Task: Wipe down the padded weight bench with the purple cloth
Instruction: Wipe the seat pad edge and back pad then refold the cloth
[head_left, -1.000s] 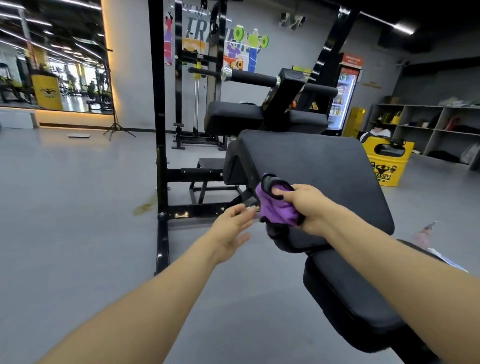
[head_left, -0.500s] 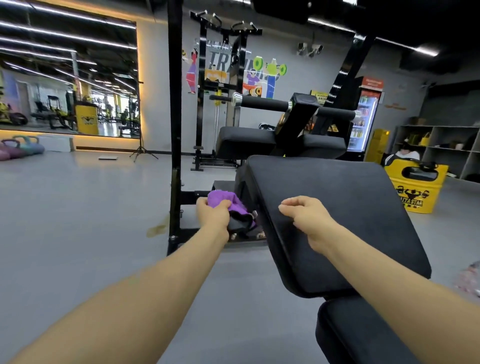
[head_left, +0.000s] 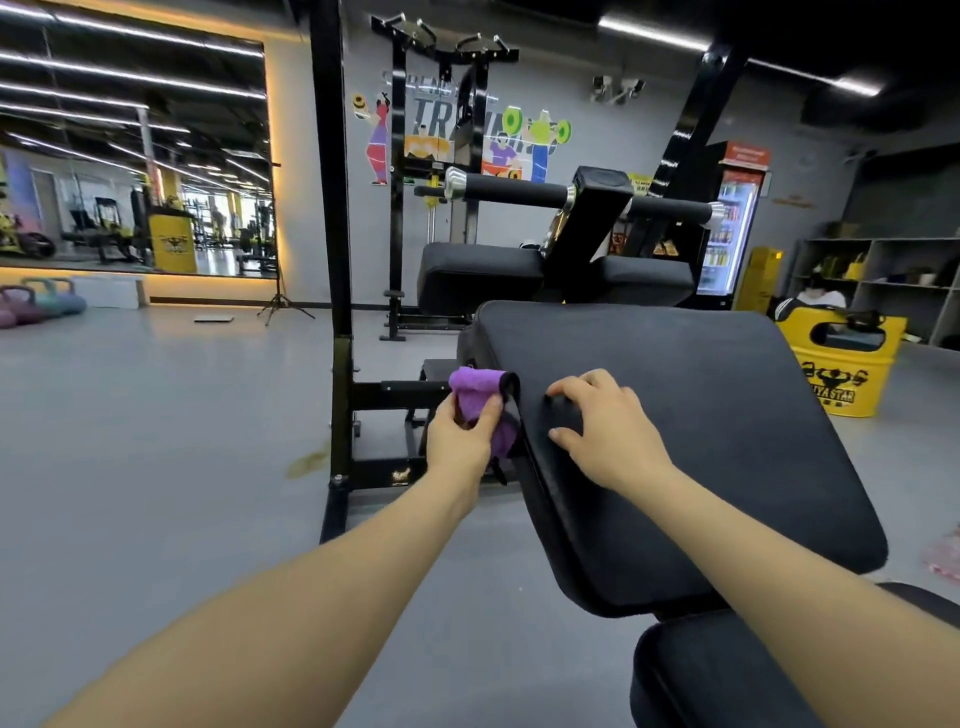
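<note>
My left hand: fingers and thumb curled round the purple cloth, holding it bunched against the left edge of the bench pad.
Purple cloth: a crumpled wad with a dark trim, partly covered by my fingers, touching the side of the pad, its top level with the pad's upper surface.
My right hand: resting on the pad just beside the cloth, fingers bent with the tips pressing the upholstery, gripping nothing.
Padded weight bench: a broad black pad tilted up away from me; a second black cushion sits below it at the lower right.
Frame: a black steel upright stands left of the pad, close behind the cloth.
Floor: grey, with a small yellowish stain near the upright's foot.
Background: a yellow bin to the right, kettlebells at the far left under a wall mirror.
</note>
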